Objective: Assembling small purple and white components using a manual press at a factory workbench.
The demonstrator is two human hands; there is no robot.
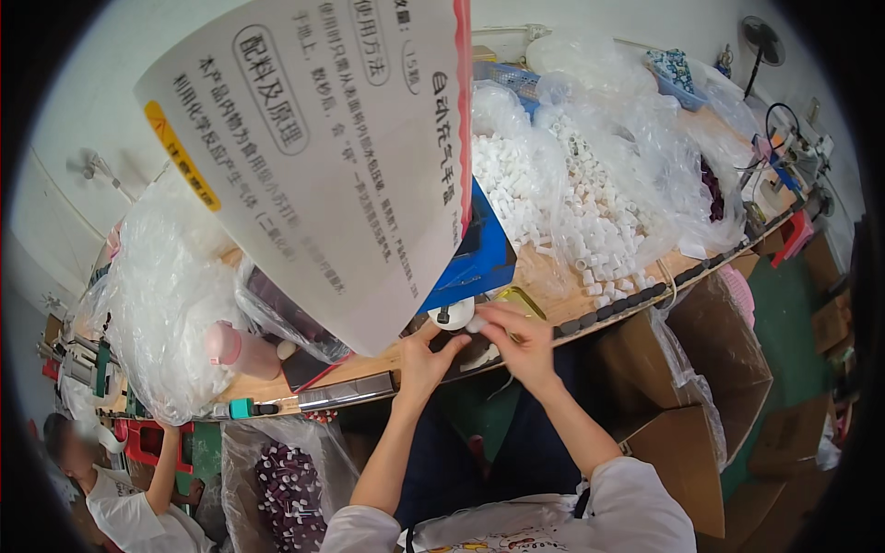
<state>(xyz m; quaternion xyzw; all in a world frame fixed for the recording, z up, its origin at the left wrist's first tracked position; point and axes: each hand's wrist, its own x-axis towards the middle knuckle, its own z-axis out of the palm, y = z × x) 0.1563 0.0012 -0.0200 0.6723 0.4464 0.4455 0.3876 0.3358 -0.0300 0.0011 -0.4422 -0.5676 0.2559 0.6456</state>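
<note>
My right hand [524, 343] pinches a small white plastic cap [476, 323] between thumb and fingers, beside the round white part [452, 315] at the foot of a blue machine [484, 263]. Just left of that part, my left hand [426, 362] is closed, its thumb pointing toward the right hand. What its fingers hold is hidden. A large printed white sheet [323, 166] with a red edge hangs in front of the machine and covers much of it. Behind my right hand lies a yellow-rimmed tray [521, 301] on the wooden table [544, 276].
Many white caps [590, 207] lie heaped in clear plastic bags at the right. On the left are a pink bottle [241, 350] and a large plastic bag [166, 295]. Below stand a lined box of purple-and-white pieces [290, 493] and cardboard boxes [678, 470]. A co-worker [138, 498] sits at lower left.
</note>
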